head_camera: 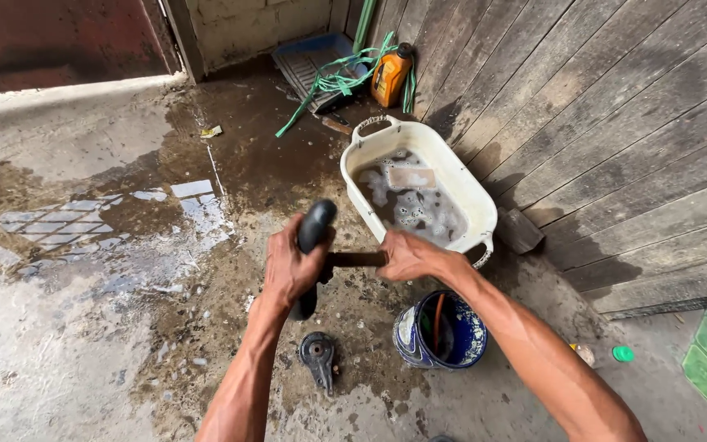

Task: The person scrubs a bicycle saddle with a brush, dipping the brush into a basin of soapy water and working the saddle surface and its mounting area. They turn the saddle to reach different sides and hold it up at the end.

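So both hands are busy over the wet concrete floor right now: the left hand is wrapping its fingers tight around a curved black rubbery-looking part, and the right hand is closing its fingers on the end of a dark metal rod that's running sideways into that black part. Whether the rod is going in or coming out, can't tell from this angle. The whole thing is hanging in the air just in front of the near end of the white oval plastic tub, which is sitting by the wooden plank wall with grey soapy water and a pale block in it. Looks to me like the job is sitting somewhere mid-way: a small round black metal piece is lying on the floor right under the hands, and a blue and white patterned bucket is standing just beside it with something orange poking out. An orange plastic jug is waiting far back by the wall.
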